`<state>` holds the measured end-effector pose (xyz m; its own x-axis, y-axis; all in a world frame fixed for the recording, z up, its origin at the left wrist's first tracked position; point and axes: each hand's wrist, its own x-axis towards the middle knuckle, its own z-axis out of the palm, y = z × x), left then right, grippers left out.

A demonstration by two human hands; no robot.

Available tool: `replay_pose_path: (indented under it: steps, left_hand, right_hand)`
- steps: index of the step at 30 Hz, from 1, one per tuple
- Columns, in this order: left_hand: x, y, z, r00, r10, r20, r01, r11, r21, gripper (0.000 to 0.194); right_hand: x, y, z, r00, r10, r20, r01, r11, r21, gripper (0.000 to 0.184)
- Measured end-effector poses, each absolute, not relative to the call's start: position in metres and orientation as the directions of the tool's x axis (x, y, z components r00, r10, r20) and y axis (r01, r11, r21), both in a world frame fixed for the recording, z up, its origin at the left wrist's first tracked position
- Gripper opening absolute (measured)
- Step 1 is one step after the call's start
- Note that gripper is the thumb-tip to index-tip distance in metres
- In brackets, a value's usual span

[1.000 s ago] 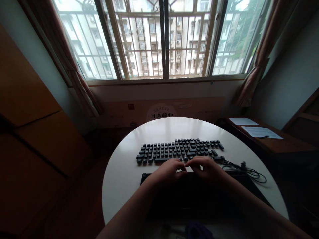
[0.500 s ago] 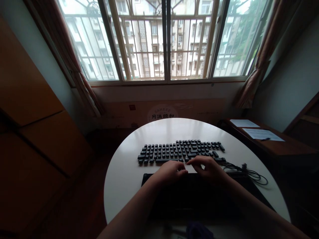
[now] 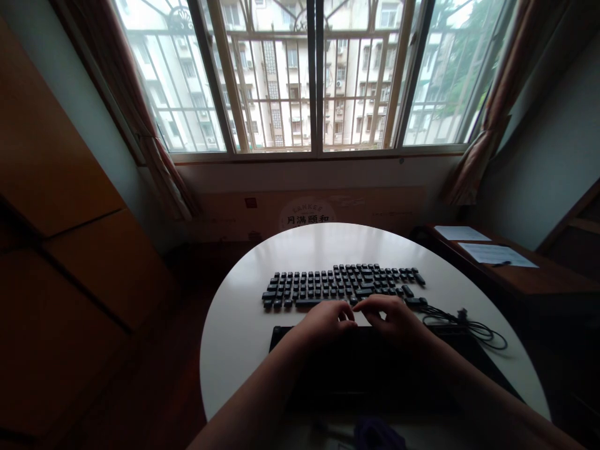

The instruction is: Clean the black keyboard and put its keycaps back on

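Rows of loose black keycaps (image 3: 323, 284) are laid out in keyboard order on the white round table (image 3: 234, 340). Just on the near side of them, my left hand (image 3: 328, 320) and my right hand (image 3: 392, 317) meet, index fingertips almost touching. Both hands have curled fingers; whatever small thing is between the fingertips, if any, is too small to make out. Under my wrists lies a dark, flat keyboard body (image 3: 370, 369), partly covered by my forearms. Its coiled black cable (image 3: 482, 328) rests at the right.
A dim purple object (image 3: 379, 432) is at the bottom edge. To the right stands a brown desk (image 3: 553, 278) with paper sheets (image 3: 492, 253) and a pen (image 3: 501, 264). Beyond the table are a barred window (image 3: 314, 94) and curtains (image 3: 475, 162); a wooden cabinet (image 3: 60, 187) stands left.
The view has shifted slightly. My left hand has moved a little toward my right hand, its index finger now nearer the right fingertip. The keycaps look the same.
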<state>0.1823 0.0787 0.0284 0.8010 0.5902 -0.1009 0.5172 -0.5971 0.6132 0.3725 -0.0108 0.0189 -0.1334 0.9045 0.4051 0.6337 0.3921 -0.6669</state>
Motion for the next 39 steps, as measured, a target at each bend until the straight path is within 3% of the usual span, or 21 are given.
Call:
replay_pose_path:
  steps: [14, 22, 29, 39]
  left_hand:
    - [0.180, 0.077, 0.027, 0.811, 0.578, -0.086, 0.533, -0.671, 0.516, 0.023]
    - [0.162, 0.087, 0.042, 0.788, 0.615, 0.043, 0.539, -0.721, 0.436, 0.037]
    - [0.149, 0.096, 0.048, 0.741, 0.672, 0.015, 0.622, -0.695, 0.361, 0.025]
    - [0.142, 0.089, 0.059, 0.757, 0.653, -0.023, 0.615, -0.700, 0.364, 0.021]
  right_hand:
    - [0.373, -0.003, 0.004, -0.048, 0.909, 0.415, 0.671, 0.337, -0.660, 0.027]
    - [0.375, -0.003, 0.001, -0.067, 0.913, 0.402, 0.691, 0.333, -0.641, 0.027]
    - [0.368, -0.009, 0.001, -0.280, 0.895, 0.347, 0.719, 0.435, -0.542, 0.033]
    - [0.364, -0.008, -0.001, -0.378, 0.831, 0.408, 0.795, 0.517, -0.316, 0.028]
